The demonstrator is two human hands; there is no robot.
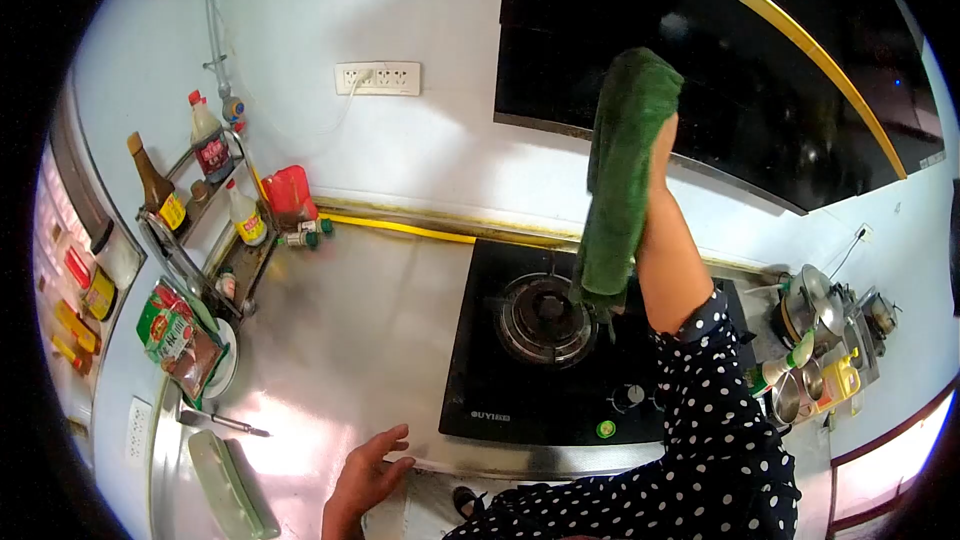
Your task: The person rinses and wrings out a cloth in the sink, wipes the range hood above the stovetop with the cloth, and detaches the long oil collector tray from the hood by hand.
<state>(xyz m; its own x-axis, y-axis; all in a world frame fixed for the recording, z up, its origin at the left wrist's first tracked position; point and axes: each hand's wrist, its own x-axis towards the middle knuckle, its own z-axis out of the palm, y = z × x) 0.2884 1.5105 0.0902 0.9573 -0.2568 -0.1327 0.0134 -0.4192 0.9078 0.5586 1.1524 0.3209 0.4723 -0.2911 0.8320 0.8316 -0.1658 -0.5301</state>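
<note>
My right hand (663, 146) is raised to the black range hood (570, 75), holding a green cloth (625, 175). The cloth covers my fingers and hangs down in front of the wall, over part of the gas stove (560, 410). Its upper end lies against the hood's front, as far as I can see. My left hand (372, 470) is low, by the front edge of the steel counter (370, 310). Its fingers are apart and it holds nothing. The stove's round burner (548, 310) shows left of the cloth.
A rack (190, 240) with sauce bottles stands at the left. Near it lie a seasoning bag (180, 340), a knife-like tool (225, 423) and a pale green lidded box (225, 485). Pots (815, 305) and a yellow bottle (840, 380) crowd the right. A socket strip (378, 78) is on the wall.
</note>
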